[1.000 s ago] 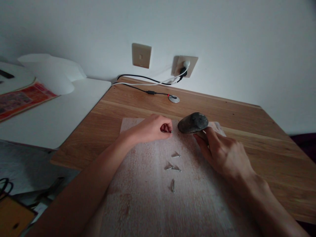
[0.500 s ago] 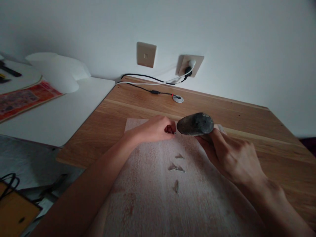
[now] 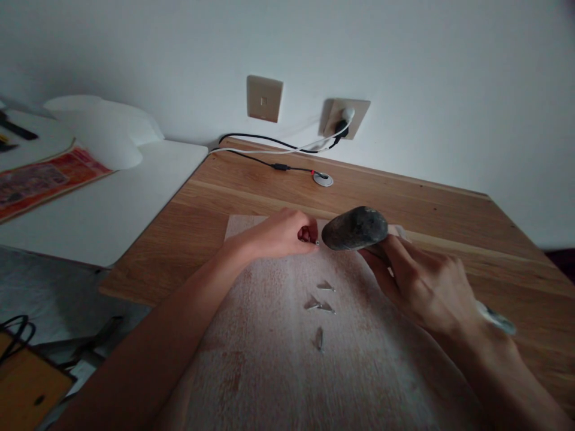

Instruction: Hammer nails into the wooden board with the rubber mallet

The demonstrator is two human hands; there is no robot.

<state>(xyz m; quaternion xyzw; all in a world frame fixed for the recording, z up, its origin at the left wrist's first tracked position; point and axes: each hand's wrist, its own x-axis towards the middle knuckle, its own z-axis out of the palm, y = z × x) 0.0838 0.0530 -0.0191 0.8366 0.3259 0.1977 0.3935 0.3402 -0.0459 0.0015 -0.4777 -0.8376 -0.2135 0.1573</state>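
Note:
My left hand (image 3: pixel 287 233) is closed at the far end of the whitish worn board (image 3: pixel 265 335), fingers curled in a pinch. A small silver fastener (image 3: pixel 317 242) shows at its fingertips, mostly hidden. Just to the right, my right hand (image 3: pixel 426 284) is wrapped round the handle of a rubber mallet. The dark, rounded mallet head (image 3: pixel 354 228) hangs beside my left fingertips, apart from them. Behind my right wrist the pale handle end (image 3: pixel 496 317) sticks out. Several loose silver fasteners (image 3: pixel 320 339) lie on the board nearer me; whether they are nails or screws, I cannot tell.
The board lies on a wooden desk (image 3: pixel 188 233) against the wall. Cables (image 3: pixel 281 167) run along its back to a wall socket (image 3: pixel 345 120). Left stands a white table (image 3: pixel 148 191) with a red printed sheet (image 3: pixel 49 176) and a rolled white sheet (image 3: pixel 103 131).
The mallet has tilted a little, so its handle end now shows behind my right wrist. My left hand has stayed nearly still, with its pinch kept. The loose fasteners lie as before.

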